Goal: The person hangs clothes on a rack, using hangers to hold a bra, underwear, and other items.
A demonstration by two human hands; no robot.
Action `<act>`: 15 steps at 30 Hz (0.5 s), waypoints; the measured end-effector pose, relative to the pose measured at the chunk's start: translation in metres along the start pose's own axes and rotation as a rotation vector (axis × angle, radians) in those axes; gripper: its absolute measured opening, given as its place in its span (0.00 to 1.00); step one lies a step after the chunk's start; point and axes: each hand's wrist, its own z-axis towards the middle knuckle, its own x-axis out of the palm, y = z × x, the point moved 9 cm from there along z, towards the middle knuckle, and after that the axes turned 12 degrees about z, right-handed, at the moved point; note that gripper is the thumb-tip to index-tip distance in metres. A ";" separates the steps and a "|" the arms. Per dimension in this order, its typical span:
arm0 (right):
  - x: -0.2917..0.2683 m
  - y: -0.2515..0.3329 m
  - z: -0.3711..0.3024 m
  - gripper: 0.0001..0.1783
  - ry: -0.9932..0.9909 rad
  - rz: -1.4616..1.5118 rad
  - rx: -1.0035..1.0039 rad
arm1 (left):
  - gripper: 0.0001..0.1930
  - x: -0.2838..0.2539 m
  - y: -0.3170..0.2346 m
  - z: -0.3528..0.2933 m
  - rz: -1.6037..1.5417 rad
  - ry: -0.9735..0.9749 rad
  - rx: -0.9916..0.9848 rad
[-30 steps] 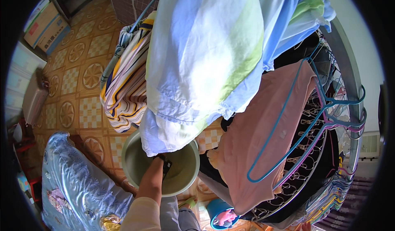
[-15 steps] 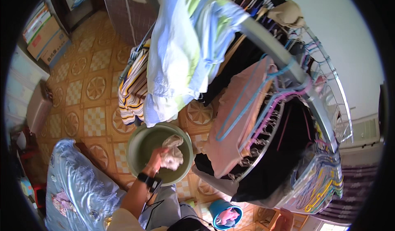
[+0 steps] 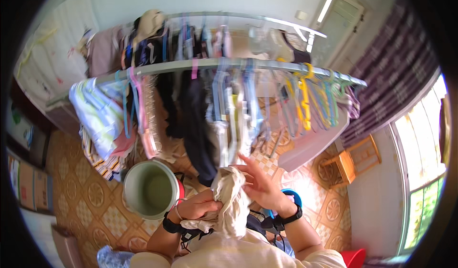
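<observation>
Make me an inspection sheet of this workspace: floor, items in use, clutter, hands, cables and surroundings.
Surface: patterned floor, brown and cream.
Items in use: crumpled off-white cloth, held up before the chest.
Clutter: deep grey-green basin on the floor at left; blue bucket, partly hidden behind the right forearm.
Hands: left hand grips the cloth; right hand is beside it, fingers spread, contact unclear.
Cables: thin black cords near the waist; ends not traceable.
Surroundings: metal rail with clothes and hangers ahead; wooden chair and purple curtain at right.
</observation>
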 end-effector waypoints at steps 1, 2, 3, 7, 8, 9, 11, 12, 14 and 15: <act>-0.028 -0.004 -0.018 0.30 -0.142 0.117 0.069 | 0.14 0.012 0.004 0.012 0.152 0.020 -0.008; -0.048 -0.005 -0.038 0.25 -0.233 0.232 0.180 | 0.13 0.027 -0.007 0.025 0.327 -0.008 0.071; -0.066 -0.009 -0.062 0.22 -0.322 0.357 0.296 | 0.13 0.046 -0.022 0.038 0.498 -0.033 0.148; -0.117 0.008 -0.117 0.14 -0.168 0.198 0.146 | 0.15 0.104 -0.005 0.088 0.687 -0.080 0.165; -0.151 0.017 -0.133 0.13 -0.327 0.152 0.012 | 0.15 0.117 -0.007 0.096 0.566 -0.119 0.171; -0.182 0.032 -0.154 0.13 -0.489 0.098 -0.116 | 0.14 0.121 0.005 0.104 0.452 -0.098 0.101; -0.230 0.058 -0.191 0.12 -0.682 0.024 -0.284 | 0.14 0.131 0.011 0.121 0.289 -0.249 0.091; -0.248 0.067 -0.207 0.12 -0.763 0.074 -0.380 | 0.14 0.125 0.032 0.128 0.282 -0.237 0.032; -0.280 0.092 -0.242 0.12 -0.891 0.085 -0.538 | 0.13 0.138 0.056 0.149 0.150 -0.204 -0.047; -0.294 0.105 -0.256 0.12 -0.927 0.055 -0.600 | 0.13 0.139 0.069 0.156 0.150 -0.219 -0.098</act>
